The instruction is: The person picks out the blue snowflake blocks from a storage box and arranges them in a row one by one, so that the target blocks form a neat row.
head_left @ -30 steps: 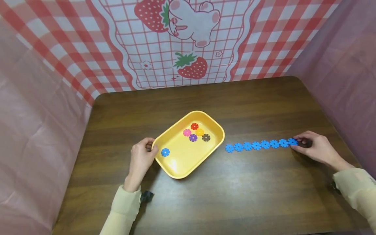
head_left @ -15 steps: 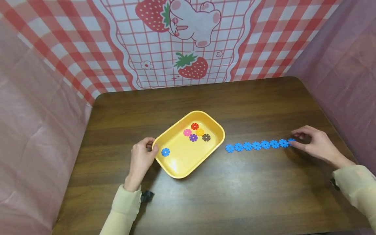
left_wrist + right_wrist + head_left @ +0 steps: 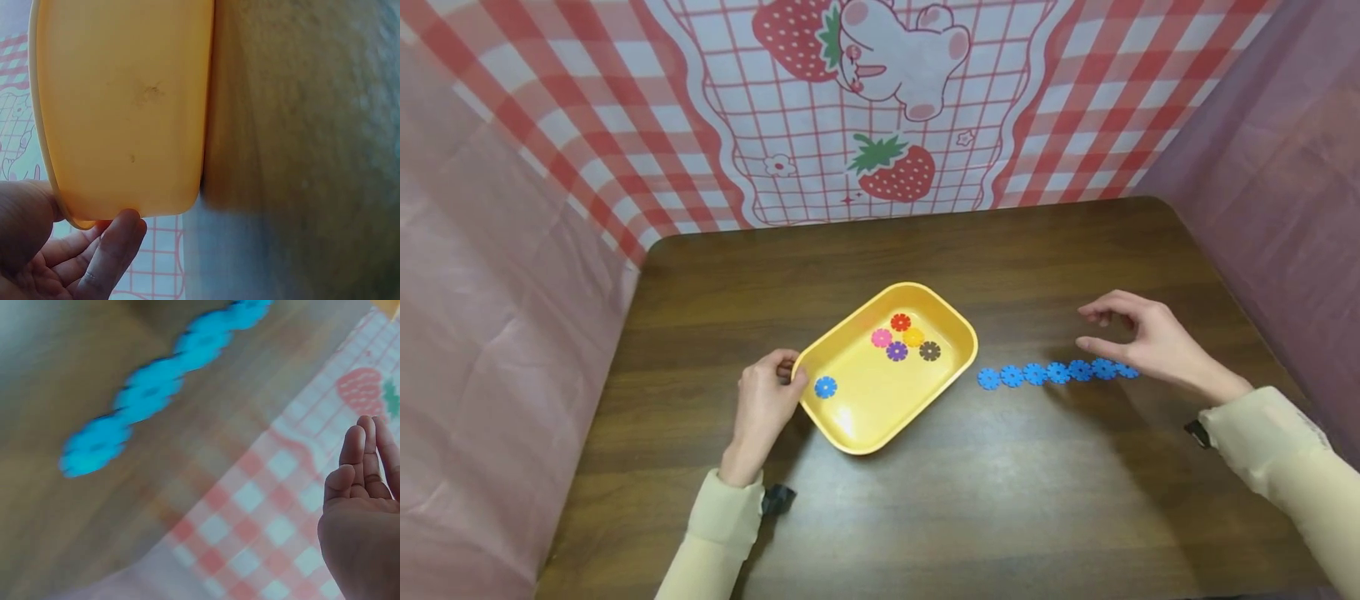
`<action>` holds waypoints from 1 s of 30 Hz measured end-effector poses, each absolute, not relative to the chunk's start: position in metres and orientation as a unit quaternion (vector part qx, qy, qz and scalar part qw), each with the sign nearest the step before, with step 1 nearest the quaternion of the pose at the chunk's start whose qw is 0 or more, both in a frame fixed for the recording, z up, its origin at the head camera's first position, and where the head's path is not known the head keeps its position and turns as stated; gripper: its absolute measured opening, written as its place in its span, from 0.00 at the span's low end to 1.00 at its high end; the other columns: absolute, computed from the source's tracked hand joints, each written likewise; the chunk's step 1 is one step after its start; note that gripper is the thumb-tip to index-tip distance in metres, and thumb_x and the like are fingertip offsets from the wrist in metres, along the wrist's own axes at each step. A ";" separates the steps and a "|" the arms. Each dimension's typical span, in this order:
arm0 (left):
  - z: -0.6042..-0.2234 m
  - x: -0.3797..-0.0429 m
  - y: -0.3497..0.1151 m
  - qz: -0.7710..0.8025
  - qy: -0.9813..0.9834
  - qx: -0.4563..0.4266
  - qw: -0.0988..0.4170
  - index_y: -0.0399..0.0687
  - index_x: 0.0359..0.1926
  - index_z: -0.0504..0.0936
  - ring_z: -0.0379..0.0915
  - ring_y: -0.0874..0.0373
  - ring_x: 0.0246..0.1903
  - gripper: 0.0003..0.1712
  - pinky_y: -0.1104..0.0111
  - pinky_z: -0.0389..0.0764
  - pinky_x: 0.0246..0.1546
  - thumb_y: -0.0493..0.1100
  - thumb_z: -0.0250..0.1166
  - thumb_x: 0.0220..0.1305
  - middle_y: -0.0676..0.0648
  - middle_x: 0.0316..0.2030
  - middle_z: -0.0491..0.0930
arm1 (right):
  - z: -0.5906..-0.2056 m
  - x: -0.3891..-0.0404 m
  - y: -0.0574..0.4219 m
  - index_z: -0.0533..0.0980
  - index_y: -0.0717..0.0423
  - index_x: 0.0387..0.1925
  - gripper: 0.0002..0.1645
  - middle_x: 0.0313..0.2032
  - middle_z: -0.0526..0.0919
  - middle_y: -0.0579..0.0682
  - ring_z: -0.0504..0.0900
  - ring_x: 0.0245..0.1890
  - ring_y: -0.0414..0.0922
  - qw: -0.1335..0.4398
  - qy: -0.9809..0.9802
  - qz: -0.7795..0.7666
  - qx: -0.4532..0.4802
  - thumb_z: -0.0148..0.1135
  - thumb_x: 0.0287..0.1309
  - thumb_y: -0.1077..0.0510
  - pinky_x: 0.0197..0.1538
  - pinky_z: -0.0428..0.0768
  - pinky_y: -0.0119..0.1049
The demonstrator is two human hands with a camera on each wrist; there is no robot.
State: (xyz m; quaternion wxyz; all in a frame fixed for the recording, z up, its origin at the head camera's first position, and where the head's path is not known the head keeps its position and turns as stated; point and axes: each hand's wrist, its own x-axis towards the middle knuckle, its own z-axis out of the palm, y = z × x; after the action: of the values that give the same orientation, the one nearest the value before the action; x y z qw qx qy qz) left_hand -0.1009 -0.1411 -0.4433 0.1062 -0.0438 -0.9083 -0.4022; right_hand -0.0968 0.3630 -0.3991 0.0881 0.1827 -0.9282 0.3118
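Observation:
A yellow tray [image 3: 857,440] sits on the table, and my left hand [image 3: 769,404] grips its near-left rim, thumb over the edge. In the left wrist view, fingers [image 3: 115,247] press the tray's outer side [image 3: 125,125]. Inside the tray lies one blue snowflake disc [image 3: 825,387] near that thumb. To the tray's right runs a straight row of blue snowflake discs [image 3: 1057,372], edges meeting, also seen in the right wrist view as a blue row [image 3: 150,390]. Above its right end hovers my right hand [image 3: 1157,342], thumb and fingers apart, holding nothing; it hides the row's last part.
Several other snowflake discs lie flat toward the tray's far end: red [image 3: 900,322], pink [image 3: 882,338], yellow [image 3: 913,337], purple [image 3: 897,352] and brown [image 3: 930,351]. A checked cloth [image 3: 1052,150] hangs behind the wooden table [image 3: 925,517].
My right hand has let go of the last blue disc, lifted and moved left over the row. The left hand keeps its grip on the tray.

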 end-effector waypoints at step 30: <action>-0.444 -0.101 -0.140 -0.404 -0.908 -0.043 0.104 0.33 0.37 0.85 0.83 0.48 0.29 0.09 0.53 0.80 0.38 0.34 0.66 0.55 0.40 0.30 0.86 | -0.414 -0.157 0.148 0.81 0.61 0.43 0.20 0.39 0.83 0.50 0.79 0.39 0.56 -0.025 -0.832 0.426 0.354 0.77 0.49 0.58 0.46 0.78 0.51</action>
State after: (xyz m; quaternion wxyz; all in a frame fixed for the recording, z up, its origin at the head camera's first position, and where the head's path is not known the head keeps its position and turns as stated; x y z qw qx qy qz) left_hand -0.1009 -0.1402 -0.4435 0.1038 -0.0431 -0.9078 -0.4041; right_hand -0.1565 0.1479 -0.4136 -0.0245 0.3541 -0.8323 0.4257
